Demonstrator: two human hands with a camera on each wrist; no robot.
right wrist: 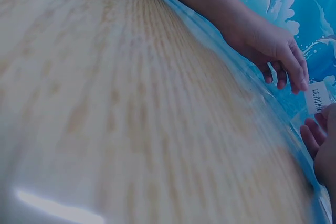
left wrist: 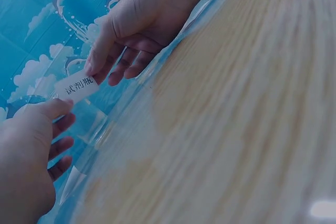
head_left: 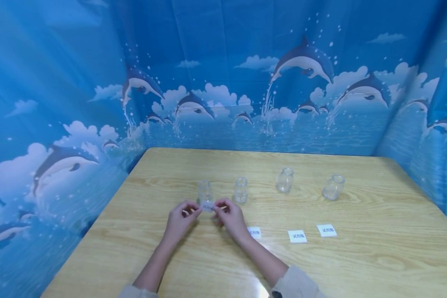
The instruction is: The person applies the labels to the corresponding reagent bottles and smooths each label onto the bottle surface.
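Between both hands is a small white label (head_left: 207, 206) with printed characters, held just in front of the leftmost glass jar (head_left: 205, 190). My left hand (head_left: 181, 218) pinches the label's left end between thumb and fingertip. At its right end, my right hand (head_left: 231, 217) pinches it the same way. In the left wrist view the label (left wrist: 76, 86) faces the camera, its ends under the two thumbs. The right wrist view shows the label (right wrist: 317, 97) at the right edge. A second glass jar (head_left: 241, 190) stands close beyond the right hand.
Two more glass jars, a middle one (head_left: 284, 180) and a right one (head_left: 334, 187), stand farther right on the wooden table (head_left: 376, 215). Nearer lie three white labels: one (head_left: 254, 232) beside the right forearm, another (head_left: 297, 236) and a third (head_left: 326, 230). A dolphin-print curtain (head_left: 223, 82) surrounds the table.
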